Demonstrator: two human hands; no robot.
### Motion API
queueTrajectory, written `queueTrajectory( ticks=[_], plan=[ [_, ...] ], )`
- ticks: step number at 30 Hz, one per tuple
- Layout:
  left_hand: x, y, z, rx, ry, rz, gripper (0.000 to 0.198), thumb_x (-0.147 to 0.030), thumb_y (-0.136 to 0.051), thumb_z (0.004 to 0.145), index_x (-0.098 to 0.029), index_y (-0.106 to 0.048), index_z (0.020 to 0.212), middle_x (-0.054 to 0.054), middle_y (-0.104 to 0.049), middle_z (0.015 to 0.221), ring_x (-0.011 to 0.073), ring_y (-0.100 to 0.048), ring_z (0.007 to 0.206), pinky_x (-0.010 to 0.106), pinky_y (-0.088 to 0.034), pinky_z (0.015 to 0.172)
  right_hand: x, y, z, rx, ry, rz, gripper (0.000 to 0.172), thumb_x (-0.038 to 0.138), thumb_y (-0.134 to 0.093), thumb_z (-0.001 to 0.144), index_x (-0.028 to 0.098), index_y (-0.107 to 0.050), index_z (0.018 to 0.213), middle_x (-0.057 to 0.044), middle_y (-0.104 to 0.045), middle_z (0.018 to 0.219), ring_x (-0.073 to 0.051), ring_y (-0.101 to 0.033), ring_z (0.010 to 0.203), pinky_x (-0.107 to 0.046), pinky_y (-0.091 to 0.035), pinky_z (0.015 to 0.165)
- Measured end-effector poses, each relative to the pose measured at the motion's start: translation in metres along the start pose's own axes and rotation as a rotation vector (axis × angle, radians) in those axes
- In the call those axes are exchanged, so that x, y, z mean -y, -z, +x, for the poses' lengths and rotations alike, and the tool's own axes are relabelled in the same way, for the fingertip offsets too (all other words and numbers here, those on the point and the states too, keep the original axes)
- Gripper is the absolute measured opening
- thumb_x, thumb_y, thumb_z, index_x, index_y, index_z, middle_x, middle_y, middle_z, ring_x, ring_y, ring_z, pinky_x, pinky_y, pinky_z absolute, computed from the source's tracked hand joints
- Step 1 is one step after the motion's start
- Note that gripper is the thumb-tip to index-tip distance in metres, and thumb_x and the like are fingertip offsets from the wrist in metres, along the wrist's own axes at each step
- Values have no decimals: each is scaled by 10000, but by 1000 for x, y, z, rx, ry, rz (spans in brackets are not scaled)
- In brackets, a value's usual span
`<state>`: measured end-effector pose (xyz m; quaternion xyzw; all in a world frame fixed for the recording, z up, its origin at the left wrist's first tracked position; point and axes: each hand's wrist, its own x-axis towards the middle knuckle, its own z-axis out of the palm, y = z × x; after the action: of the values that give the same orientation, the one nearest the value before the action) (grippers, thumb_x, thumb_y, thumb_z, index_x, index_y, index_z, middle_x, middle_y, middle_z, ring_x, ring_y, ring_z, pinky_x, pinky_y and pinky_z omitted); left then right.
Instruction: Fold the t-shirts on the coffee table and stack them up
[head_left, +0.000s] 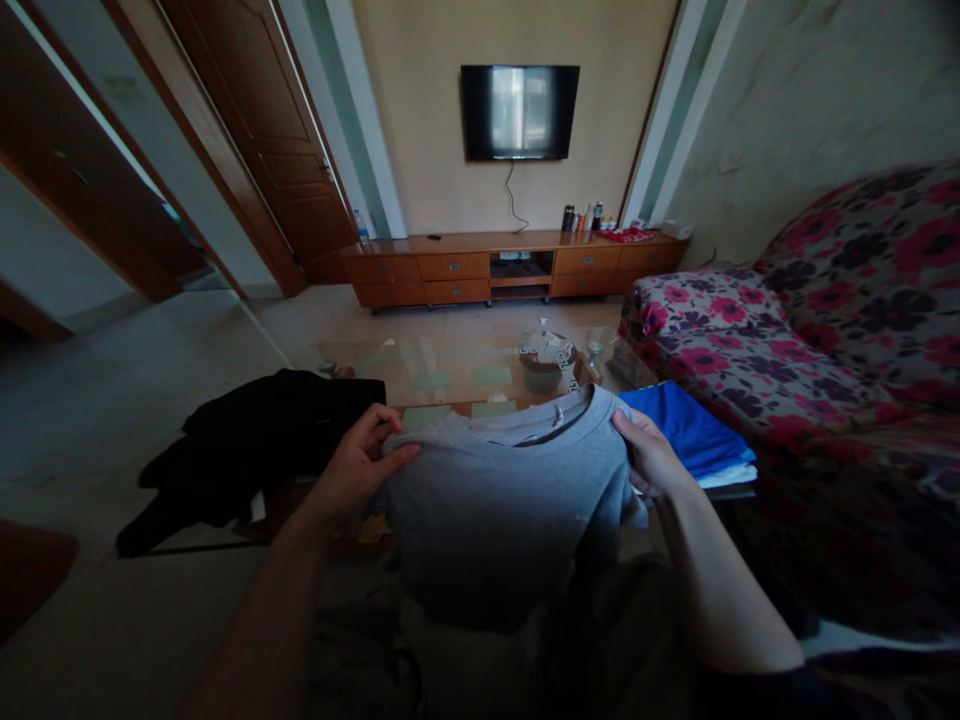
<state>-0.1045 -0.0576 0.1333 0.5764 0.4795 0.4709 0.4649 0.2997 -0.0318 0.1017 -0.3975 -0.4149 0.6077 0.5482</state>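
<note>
A grey T-shirt [510, 500] hangs between my two hands, its neckline at the top and its lower part falling into shadow over my lap. My left hand [366, 455] pinches one shoulder of the shirt between thumb and fingers. At the opposite shoulder, my right hand [651, 455] grips the cloth, thumb in front and fingers partly hidden. To the right lies a folded blue garment [682, 425] on top of a white one, close to my right hand. Black clothing [262, 445] is heaped on the left, near my left forearm.
A glass coffee table [450, 365] stands in front of me, with a basket-like container [546, 365] seen around its far right part. A flower-patterned sofa [750, 350] runs along the right. Beyond are a low wooden cabinet [454, 268] and a wall-mounted television [521, 112].
</note>
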Motion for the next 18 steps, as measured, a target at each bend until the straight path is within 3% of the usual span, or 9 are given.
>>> queueTrajectory(
  ticks=[3, 7, 9, 12, 15, 18],
  plan=[
    [-17, 11, -7, 35, -41, 271, 351, -387, -818, 768, -236, -604, 1001, -15, -623, 934, 151, -601, 795, 213, -465, 672, 16, 4, -4, 45, 97, -132, 355, 536, -792, 839, 241, -764, 1035, -34, -757, 827, -248, -710, 814, -348, -571, 720],
    [-27, 28, -28, 249, 36, 520, 387, -377, -825, 720, -245, -726, 1069, 23, -732, 1014, 227, -662, 901, 255, -493, 752, 48, 7, -14, 164, 258, -531, 264, 490, -753, 892, 229, -778, 914, -23, -748, 864, -200, -657, 795, -295, -534, 746],
    [-24, 35, -40, 375, 91, 596, 234, -385, -755, 769, -241, -761, 954, 10, -747, 916, 234, -674, 853, 260, -492, 743, 64, 3, -24, 261, 268, -712, 239, 464, -756, 891, 228, -776, 859, -24, -745, 850, -205, -650, 795, -304, -535, 785],
    [-17, 48, -57, 495, 144, 721, 227, -373, -594, 869, -233, -767, 827, 6, -745, 824, 223, -683, 794, 265, -493, 736, 88, -8, -46, 419, 191, -855, 250, 466, -740, 896, 219, -780, 902, -21, -749, 863, -221, -673, 849, -324, -542, 865],
    [-15, 67, -69, 448, 77, 839, 257, -305, -538, 870, -249, -779, 938, 20, -776, 989, 237, -702, 953, 290, -505, 860, 111, -17, -72, 637, 1, -933, 319, 470, -758, 867, 191, -764, 1020, -18, -752, 919, -231, -693, 912, -302, -556, 842],
    [-17, 89, -77, 345, 36, 910, 295, -314, -482, 910, -263, -758, 1000, 27, -774, 1053, 243, -699, 1019, 314, -510, 910, 130, -14, -96, 816, -206, -1060, 420, 399, -869, 725, 190, -748, 1068, -31, -758, 1011, -239, -709, 930, -261, -559, 763]
  ],
)
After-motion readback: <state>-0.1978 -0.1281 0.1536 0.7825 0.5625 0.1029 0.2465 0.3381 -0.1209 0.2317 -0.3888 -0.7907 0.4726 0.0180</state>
